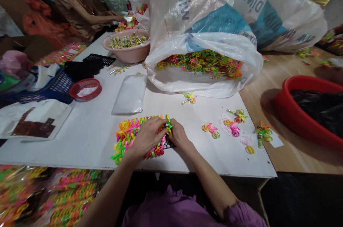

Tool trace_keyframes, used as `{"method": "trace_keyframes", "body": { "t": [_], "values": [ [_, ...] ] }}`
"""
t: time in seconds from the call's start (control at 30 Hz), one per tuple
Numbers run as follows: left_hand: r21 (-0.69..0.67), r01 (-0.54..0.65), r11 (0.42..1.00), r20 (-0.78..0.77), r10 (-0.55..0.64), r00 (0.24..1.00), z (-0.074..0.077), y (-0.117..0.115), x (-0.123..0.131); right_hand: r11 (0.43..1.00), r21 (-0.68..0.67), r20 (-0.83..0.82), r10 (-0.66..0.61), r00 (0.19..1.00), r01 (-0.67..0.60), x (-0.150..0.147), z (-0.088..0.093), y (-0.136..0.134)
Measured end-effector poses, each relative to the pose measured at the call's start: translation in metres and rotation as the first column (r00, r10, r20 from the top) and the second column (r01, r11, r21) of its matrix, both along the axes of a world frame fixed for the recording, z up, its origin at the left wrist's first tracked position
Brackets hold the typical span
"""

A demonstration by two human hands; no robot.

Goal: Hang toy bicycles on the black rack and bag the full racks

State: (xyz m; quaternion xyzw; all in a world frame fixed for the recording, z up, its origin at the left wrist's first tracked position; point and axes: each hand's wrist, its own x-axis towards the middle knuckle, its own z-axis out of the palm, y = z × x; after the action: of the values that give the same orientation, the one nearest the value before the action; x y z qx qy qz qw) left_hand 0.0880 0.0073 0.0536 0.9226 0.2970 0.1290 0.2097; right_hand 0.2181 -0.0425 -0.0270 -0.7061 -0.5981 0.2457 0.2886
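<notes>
Gripping ridged neon plastic toy pieces (131, 136), the left hand (146, 136) and right hand (178, 134) close above a black mesh grid (168, 144) on the white table (88, 130).

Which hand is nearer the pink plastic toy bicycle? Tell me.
Right. The right hand sits left of the pink plastic toy bicycle, apart from it; the left hand lies farther left, on the heap of coloured plastic pieces.

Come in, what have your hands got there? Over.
Left hand, right hand on heaped neon plastic toy bicycles, black mesh underneath. More bicycles loose to the right on the white table.
</notes>
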Motion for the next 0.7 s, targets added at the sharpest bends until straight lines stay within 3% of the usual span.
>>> {"method": "trace_keyframes", "body": {
  "t": [0.2,0.3,0.4,0.43,0.5,0.57,0.63,0.7],
  "values": [
    [0.161,-0.090,0.983,0.081,0.078,0.994,-0.019,-0.003,0.004,0.986,-0.092,0.218,0.157,0.963,-0.140,0.001,0.008,0.004],
    [0.195,-0.105,0.975,0.138,0.079,0.987,-0.024,-0.005,0.003,0.974,-0.091,0.167,0.221,0.961,-0.208,0.012,0.008,0.004],
    [0.187,-0.078,0.979,0.149,0.050,0.988,-0.024,-0.009,-0.001,0.954,-0.060,0.076,0.299,0.951,-0.295,0.043,0.016,0.011],
    [0.181,-0.069,0.981,0.146,0.042,0.988,-0.024,-0.010,-0.001,0.966,-0.046,0.104,0.259,0.960,-0.256,0.056,0.020,0.016],
    [0.175,-0.070,0.982,0.139,0.045,0.989,-0.023,-0.011,-0.002,0.998,-0.026,0.260,0.063,0.964,-0.058,0.080,0.028,0.032],
    [0.176,-0.077,0.981,0.134,0.054,0.990,-0.023,-0.011,-0.002,0.994,-0.025,0.444,-0.081,0.892,0.103,0.093,0.033,0.044],
    [0.174,-0.078,0.982,0.136,0.055,0.989,-0.023,-0.010,-0.002,0.995,-0.044,0.565,-0.052,0.824,0.093,0.093,0.033,0.044],
    [0.168,-0.080,0.982,0.137,0.058,0.989,-0.023,-0.008,-0.002,0.999,-0.051,0.607,0.032,0.794,-0.001,0.083,0.028,0.027]
  ]
}}
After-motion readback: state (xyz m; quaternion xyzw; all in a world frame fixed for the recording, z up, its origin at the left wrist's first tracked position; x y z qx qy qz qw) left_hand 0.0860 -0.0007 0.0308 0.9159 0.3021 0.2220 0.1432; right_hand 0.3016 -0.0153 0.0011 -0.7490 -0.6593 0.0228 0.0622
